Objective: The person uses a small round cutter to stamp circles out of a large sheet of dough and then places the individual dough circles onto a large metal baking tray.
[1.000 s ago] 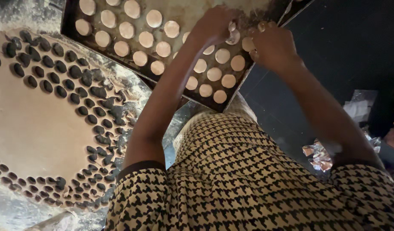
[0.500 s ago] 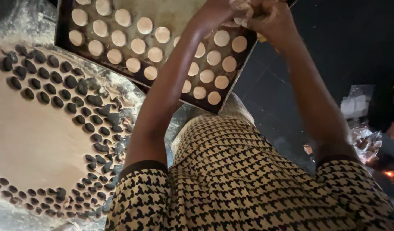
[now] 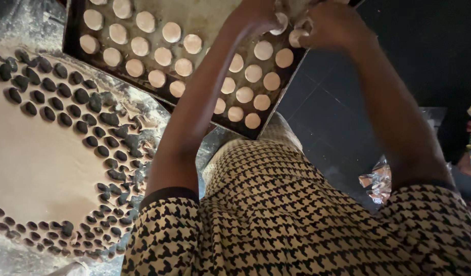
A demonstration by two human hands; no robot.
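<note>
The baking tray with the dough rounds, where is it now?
In the head view the baking tray lies top centre, beyond the rolled dough sheet at left; both hands, left hand and right hand, work over its far right end.

I see pale cream dough rounds (image 3: 184, 66) in rows on a dark brown baking tray (image 3: 72, 36). The rolled dough sheet (image 3: 36, 163) is pinkish beige, pocked with dark round cut-outs along its edge. My garment (image 3: 297, 220) carries a black-and-cream houndstooth pattern with black sleeve cuffs. The worktop (image 3: 26, 20) is grey, dusted white with flour. The floor (image 3: 337, 122) is near black.
</note>
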